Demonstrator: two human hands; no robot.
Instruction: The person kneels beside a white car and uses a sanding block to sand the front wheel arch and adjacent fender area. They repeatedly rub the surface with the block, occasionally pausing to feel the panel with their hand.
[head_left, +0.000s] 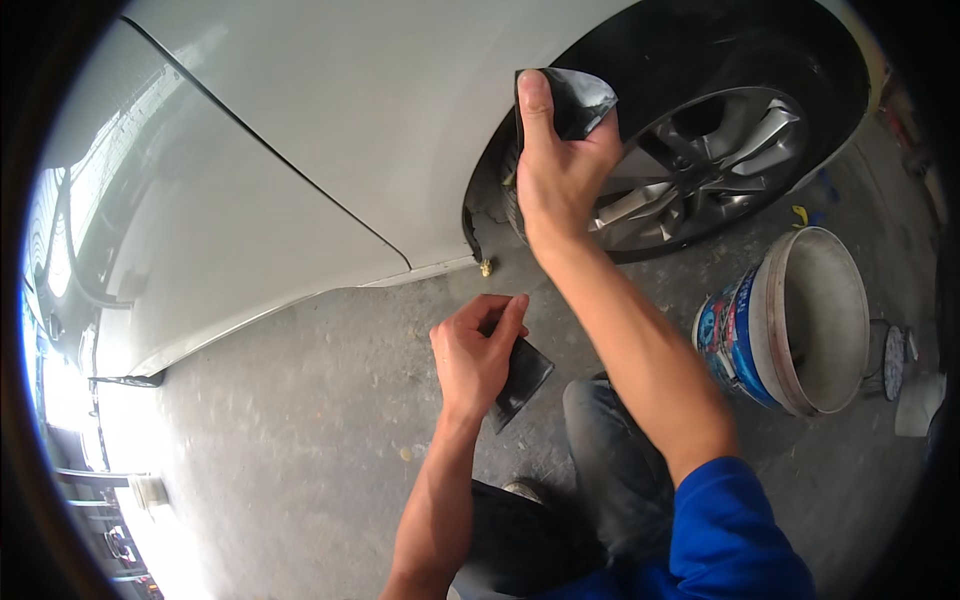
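Two hands are in view, each holding a thin dark piece. The right hand point(565, 185), at the far side, grips a black pad point(576, 108) with the thumb laid along its left part; a whitish patch marks the pad's right portion. The pad lies at the far end of that hand, in front of the arch over the car wheel point(690, 175); contact with the pale car body point(330, 120) cannot be confirmed. The left hand point(472, 355), nearer and further left, is closed narrow, thumb against forefinger, on a dark sheet point(522, 385) projecting from its right side above the concrete floor point(300, 430). A bucket point(835, 290) stands to the right, near the wheel.
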